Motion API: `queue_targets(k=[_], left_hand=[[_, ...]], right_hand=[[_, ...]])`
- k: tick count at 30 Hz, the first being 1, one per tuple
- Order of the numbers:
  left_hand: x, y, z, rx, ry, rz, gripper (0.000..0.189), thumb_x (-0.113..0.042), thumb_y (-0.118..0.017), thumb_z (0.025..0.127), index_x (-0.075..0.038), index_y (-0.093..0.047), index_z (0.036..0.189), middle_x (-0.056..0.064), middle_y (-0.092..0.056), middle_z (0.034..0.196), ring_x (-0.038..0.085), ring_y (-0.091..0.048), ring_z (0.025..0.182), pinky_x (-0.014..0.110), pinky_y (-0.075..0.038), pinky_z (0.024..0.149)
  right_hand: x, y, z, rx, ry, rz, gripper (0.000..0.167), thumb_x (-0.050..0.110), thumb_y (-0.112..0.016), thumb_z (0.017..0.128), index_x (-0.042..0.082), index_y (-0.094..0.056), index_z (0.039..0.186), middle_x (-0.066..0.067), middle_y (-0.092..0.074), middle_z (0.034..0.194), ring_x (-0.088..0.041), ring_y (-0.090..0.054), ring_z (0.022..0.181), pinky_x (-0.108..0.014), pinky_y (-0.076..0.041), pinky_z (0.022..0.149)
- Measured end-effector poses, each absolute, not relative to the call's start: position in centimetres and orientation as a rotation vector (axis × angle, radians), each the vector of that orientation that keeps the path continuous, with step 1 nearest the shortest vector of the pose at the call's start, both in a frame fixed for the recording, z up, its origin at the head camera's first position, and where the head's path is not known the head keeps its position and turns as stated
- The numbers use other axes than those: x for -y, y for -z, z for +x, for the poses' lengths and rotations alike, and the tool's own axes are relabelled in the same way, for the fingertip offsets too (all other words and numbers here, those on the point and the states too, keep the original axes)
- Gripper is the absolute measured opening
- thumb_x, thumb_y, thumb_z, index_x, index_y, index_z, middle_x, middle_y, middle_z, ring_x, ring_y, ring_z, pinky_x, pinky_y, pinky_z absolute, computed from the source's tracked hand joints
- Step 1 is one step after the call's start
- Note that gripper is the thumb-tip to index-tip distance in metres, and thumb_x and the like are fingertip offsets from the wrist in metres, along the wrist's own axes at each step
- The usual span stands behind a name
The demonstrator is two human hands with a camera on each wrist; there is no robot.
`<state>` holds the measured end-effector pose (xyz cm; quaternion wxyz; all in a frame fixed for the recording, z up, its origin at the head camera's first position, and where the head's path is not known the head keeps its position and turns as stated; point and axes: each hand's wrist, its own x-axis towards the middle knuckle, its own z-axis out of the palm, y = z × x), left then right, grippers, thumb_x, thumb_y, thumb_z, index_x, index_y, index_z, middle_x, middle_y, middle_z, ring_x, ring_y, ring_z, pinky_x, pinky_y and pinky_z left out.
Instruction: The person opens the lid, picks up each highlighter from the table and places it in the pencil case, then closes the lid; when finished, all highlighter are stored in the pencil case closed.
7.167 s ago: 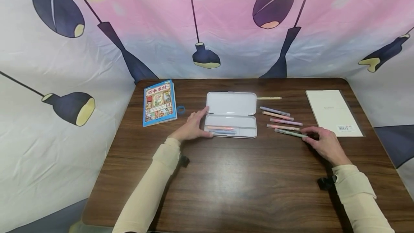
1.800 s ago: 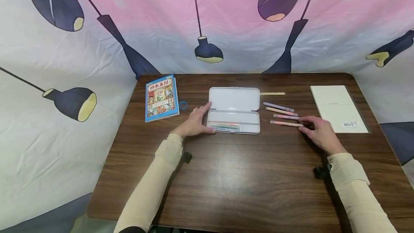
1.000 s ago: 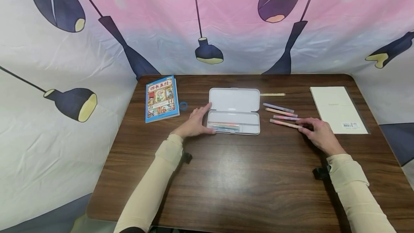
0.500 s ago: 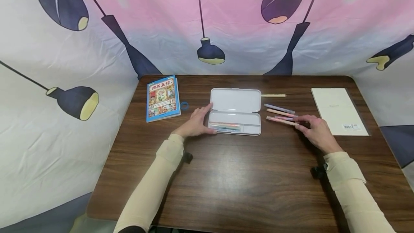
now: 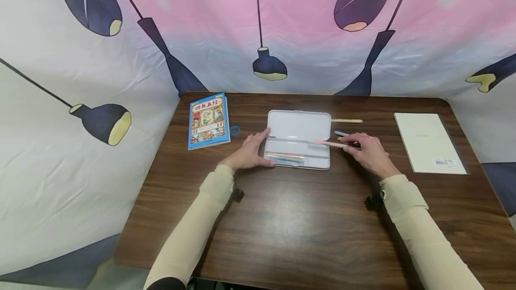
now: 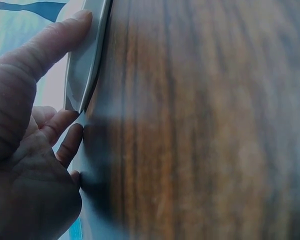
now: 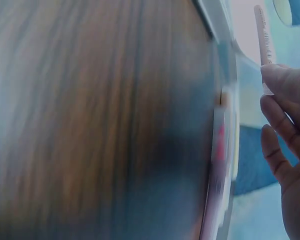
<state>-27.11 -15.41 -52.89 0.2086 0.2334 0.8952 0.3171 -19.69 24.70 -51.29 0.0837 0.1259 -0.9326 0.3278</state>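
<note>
A white pencil case (image 5: 299, 124) lies open on the table, its lid folded back; several pens (image 5: 285, 159) rest in its front compartment. At its left end my left hand (image 5: 247, 152) holds the case, thumb along the front wall (image 6: 85, 60) and fingers at the rear corner. My right hand (image 5: 370, 152) pinches a slim pink-and-peach pen (image 5: 327, 143) by its right end. The pen's pink end overlaps the right part of the case. Beneath the right hand lie other pens (image 7: 218, 155), mostly hidden in the head view.
A pale yellow pen (image 5: 347, 121) lies by the lid's right edge. At the back left are a blue comic-style book (image 5: 208, 122) and a blue ring (image 5: 235, 130), perhaps tape. A cream notebook (image 5: 429, 142) lies at the right. A printed cloth hangs behind the table.
The green pen seen by the right hand earliest has left that spot, and a green one shows in the case. The right hand has lifted the pink-and-peach pen leftward; the left hand stays put.
</note>
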Motion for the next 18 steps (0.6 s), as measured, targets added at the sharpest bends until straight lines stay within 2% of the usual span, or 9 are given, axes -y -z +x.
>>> queue_targets(k=[6,11,18], left_hand=[[15.2,52.9,-27.1,-2.499,-0.872,0.647,0.119,-0.052,-0.088,0.081,-0.03,-0.013,0.171,0.019,-0.022,0.174,0.043,-0.01,0.16,0.067,-0.019,0.125],[15.2,53.0,-27.2,-2.503,-0.873,0.643,0.12,-0.052,-0.089,0.08,-0.03,-0.013,0.171,0.019,-0.023,0.173,0.043,-0.012,0.16,0.067,-0.02,0.125],[15.3,53.0,-27.0,-2.483,-0.881,0.626,0.12,-0.053,-0.088,0.081,-0.033,-0.011,0.171,0.019,-0.017,0.175,0.045,-0.005,0.161,0.068,-0.018,0.125]], right_hand=[[-22.0,50.9,-21.1,2.86,-1.044,0.428,0.021,0.006,-0.074,0.098,0.001,-0.077,0.118,-0.026,-0.071,0.125,-0.044,-0.065,0.118,-0.063,-0.049,0.099],[-19.8,50.8,-22.1,2.903,-1.098,0.481,0.023,0.006,-0.072,0.099,0.0,-0.076,0.122,-0.023,-0.072,0.124,-0.04,-0.064,0.119,-0.06,-0.05,0.102],[-17.1,51.4,-22.9,2.922,-1.09,0.551,0.023,0.007,-0.074,0.097,0.001,-0.077,0.119,-0.021,-0.074,0.123,-0.042,-0.063,0.124,-0.061,-0.046,0.107]])
